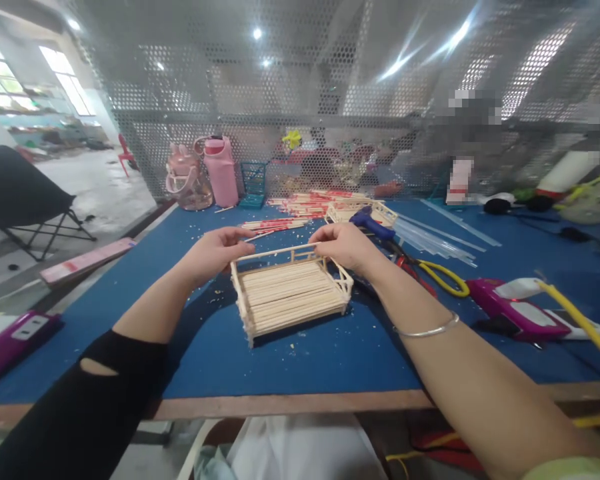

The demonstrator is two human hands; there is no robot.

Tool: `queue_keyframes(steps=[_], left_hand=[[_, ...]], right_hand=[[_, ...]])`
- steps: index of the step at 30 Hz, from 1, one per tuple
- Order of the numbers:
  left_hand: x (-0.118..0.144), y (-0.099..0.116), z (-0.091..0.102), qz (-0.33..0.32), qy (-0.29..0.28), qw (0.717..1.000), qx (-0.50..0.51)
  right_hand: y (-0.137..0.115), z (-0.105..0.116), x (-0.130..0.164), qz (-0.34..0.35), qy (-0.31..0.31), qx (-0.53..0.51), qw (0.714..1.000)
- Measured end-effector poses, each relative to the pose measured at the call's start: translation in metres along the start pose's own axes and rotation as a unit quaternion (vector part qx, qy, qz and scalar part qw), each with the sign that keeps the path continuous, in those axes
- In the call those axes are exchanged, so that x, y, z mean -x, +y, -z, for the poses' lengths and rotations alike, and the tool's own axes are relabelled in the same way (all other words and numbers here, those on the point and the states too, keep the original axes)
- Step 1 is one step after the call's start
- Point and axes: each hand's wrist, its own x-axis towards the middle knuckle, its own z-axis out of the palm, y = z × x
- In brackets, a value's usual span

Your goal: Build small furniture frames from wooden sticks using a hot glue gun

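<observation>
A small tray-like frame of pale wooden sticks [290, 293] rests on the blue table [290, 360] in front of me. Along its far top edge lies a thin wooden stick [280, 252]. My left hand [213, 253] pinches the left end of that stick at the frame's far left corner. My right hand [347, 245] pinches its right end at the far right corner. A silver bangle [427, 329] sits on my right wrist.
A blue glue gun [373, 223], yellow-handled scissors [443, 280] and clear glue rods [440, 240] lie to the right. Red-wrapped chopsticks [300, 207] and another stick frame [360, 210] lie behind. Pink bottles [207, 173] stand by a perforated screen. A pink box [515, 310] is at right.
</observation>
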Motion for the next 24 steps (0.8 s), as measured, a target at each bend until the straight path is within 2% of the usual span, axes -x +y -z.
queue_keyframes(steps=[4,10,16,18,21,24], left_hand=[[0.001,0.000,-0.005,-0.017,0.017,1.000,0.003],[0.002,0.004,-0.009,-0.030,0.027,0.999,0.011],[0.002,0.004,-0.010,-0.028,0.027,0.999,0.005],[0.001,0.003,-0.009,-0.033,0.026,0.999,0.000],[0.001,0.000,-0.008,-0.045,0.032,0.998,-0.013],[0.000,-0.003,-0.006,-0.049,0.038,0.998,-0.018]], right_hand=[[-0.004,0.000,0.001,-0.027,0.002,0.052,0.998],[-0.010,0.001,0.000,-0.021,-0.046,0.127,0.991],[-0.016,0.001,0.001,-0.044,-0.058,0.169,0.983],[-0.017,0.004,0.003,-0.043,-0.070,0.144,0.986],[-0.013,0.014,0.004,-0.038,-0.057,0.037,0.997],[-0.005,0.025,0.004,-0.027,0.047,-0.066,0.996]])
